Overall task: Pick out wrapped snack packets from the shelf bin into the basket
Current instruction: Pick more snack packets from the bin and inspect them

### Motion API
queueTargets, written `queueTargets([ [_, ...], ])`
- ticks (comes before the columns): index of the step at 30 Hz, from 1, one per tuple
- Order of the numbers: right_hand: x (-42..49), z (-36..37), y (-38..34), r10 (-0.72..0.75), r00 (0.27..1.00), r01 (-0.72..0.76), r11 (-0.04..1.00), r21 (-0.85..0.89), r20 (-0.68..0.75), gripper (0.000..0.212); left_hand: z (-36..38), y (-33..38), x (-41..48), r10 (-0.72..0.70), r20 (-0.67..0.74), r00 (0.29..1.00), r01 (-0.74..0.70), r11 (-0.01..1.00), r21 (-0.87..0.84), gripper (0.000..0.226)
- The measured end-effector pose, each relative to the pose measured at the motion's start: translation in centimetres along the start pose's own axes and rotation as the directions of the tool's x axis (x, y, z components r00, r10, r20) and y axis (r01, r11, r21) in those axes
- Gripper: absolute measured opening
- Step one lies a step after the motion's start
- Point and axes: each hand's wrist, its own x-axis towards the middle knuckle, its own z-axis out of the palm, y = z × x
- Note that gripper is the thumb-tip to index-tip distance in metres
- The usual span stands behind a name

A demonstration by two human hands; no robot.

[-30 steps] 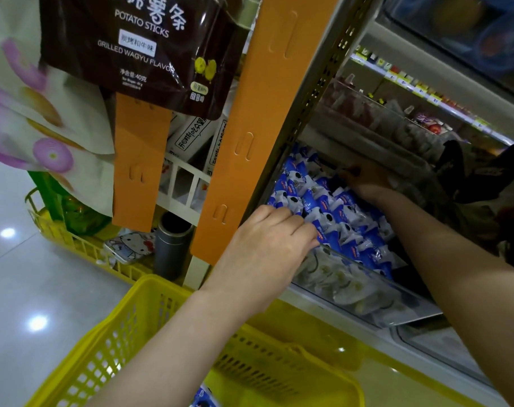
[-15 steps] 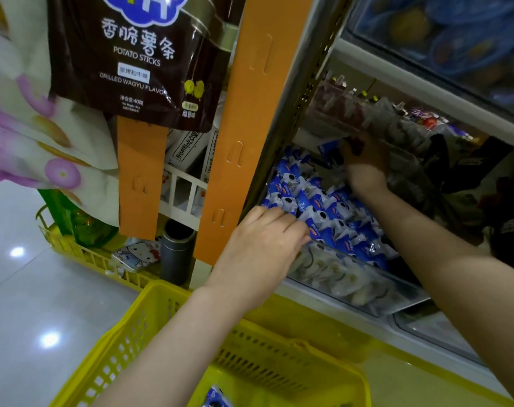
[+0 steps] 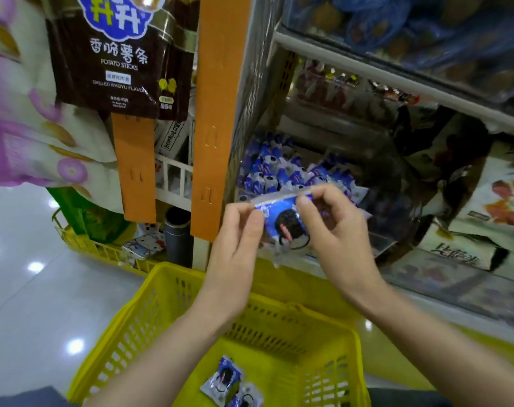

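Left hand: I see the left hand (image 3: 235,230) raised in front of the shelf; its thumb and fingers pinch the left upper corner of one snack packet (image 3: 285,221).
Right hand: the right hand (image 3: 335,230) pinches the upper right edge of the same packet, with the fingers curled over it.
Packet in the hands: it is blue and white with a dark round picture. It hangs between the two hands, in front of the shelf bin and over the far rim of the basket.
Shelf bin: the shelf bin (image 3: 382,245) has clear walls and stands on the lower shelf. A pile of packets (image 3: 276,171) of the same blue and white kind lies inside it, behind the hands.
Basket: the yellow basket (image 3: 150,312) is below the arms, close to me. On its bottom I count at least two packets (image 3: 223,377) lying touching each other; the lower one is cut by the edge of the view.
Left side: a brown potato sticks bag (image 3: 117,54) hangs at the top, and two orange strips (image 3: 217,113) hang beside it.
Floor: a second yellow basket (image 3: 97,248) stands on the shiny floor (image 3: 29,304), near a grey tube (image 3: 176,230).
Sharpness: the shelves on the right are blurred, so I cannot read the goods there.
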Motion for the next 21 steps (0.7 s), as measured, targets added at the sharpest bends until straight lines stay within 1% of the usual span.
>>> queueTargets([
  [1, -1.0, 0.3, 0.3, 0.05, 0.998, -0.051, 0.998, 0.027, 0.027, 0.014, 0.2, -0.2, -0.5, -0.055, 0.013, 0.998, 0.056, 0.998, -0.043, 0.025],
  [2, -1.9, 0.6, 0.7, 0.108, 0.993, -0.111, 0.992, 0.062, 0.049, 0.016, 0.2, -0.4, -0.9, -0.098, 0.015, 0.995, 0.098, 0.994, -0.051, 0.017],
  [3, -2.6, 1.0, 1.1, 0.169, 0.983, -0.176, 0.978, 0.109, 0.071, 0.017, 0.1, -0.7, -1.2, -0.133, 0.008, 0.991, 0.133, 0.991, -0.031, 0.009],
  [4, -3.2, 1.3, 1.5, 0.229, 0.968, -0.243, 0.956, 0.164, 0.101, 0.018, -0.1, -1.1, -1.5, -0.162, -0.003, 0.987, 0.162, 0.987, 0.006, 0.006],
  [6, -4.3, 1.9, 2.2, 0.335, 0.926, -0.37, 0.899, 0.235, 0.176, 0.017, -0.7, -1.8, -2.1, -0.215, 0.009, 0.977, 0.214, 0.974, 0.076, 0.006],
  [8, -5.2, 2.4, 2.8, 0.409, 0.878, -0.464, 0.852, 0.24, 0.247, 0.014, -1.3, -2.1, -2.6, -0.265, 0.034, 0.964, 0.259, 0.958, 0.121, 0.008],
  [10, -6.0, 2.8, 3.1, 0.452, 0.841, -0.525, 0.815, 0.246, 0.298, 0.012, -1.7, -2.3, -3.1, -0.299, 0.03, 0.954, 0.29, 0.943, 0.16, 0.013],
  [11, -6.3, 2.9, 3.2, 0.448, 0.833, -0.531, 0.812, 0.243, 0.323, 0.011, -1.9, -2.4, -3.3, -0.305, 0.019, 0.952, 0.297, 0.937, 0.186, 0.015],
  [14, -7.0, 3.2, 3.4, 0.37, 0.851, -0.444, 0.886, 0.134, 0.373, 0.011, -2.4, -2.8, -3.8, -0.296, -0.007, 0.955, 0.286, 0.918, 0.276, 0.021],
  [17, -7.4, 3.3, 3.6, 0.322, 0.874, -0.36, 0.932, 0.039, 0.365, 0.017, -2.7, -3.1, -4.0, -0.319, -0.011, 0.948, 0.305, 0.894, 0.329, 0.023],
  [19, -7.5, 3.2, 3.8, 0.252, 0.906, -0.243, 0.968, -0.068, 0.339, 0.014, -2.8, -3.4, -4.1, -0.348, -0.011, 0.938, 0.332, 0.885, 0.327, 0.024],
  [21, -7.6, 3.0, 4.1, 0.145, 0.93, -0.079, 0.976, -0.204, 0.337, 0.012, -2.8, -3.7, -4.2, -0.393, -0.01, 0.92, 0.378, 0.879, 0.29, 0.024],
])
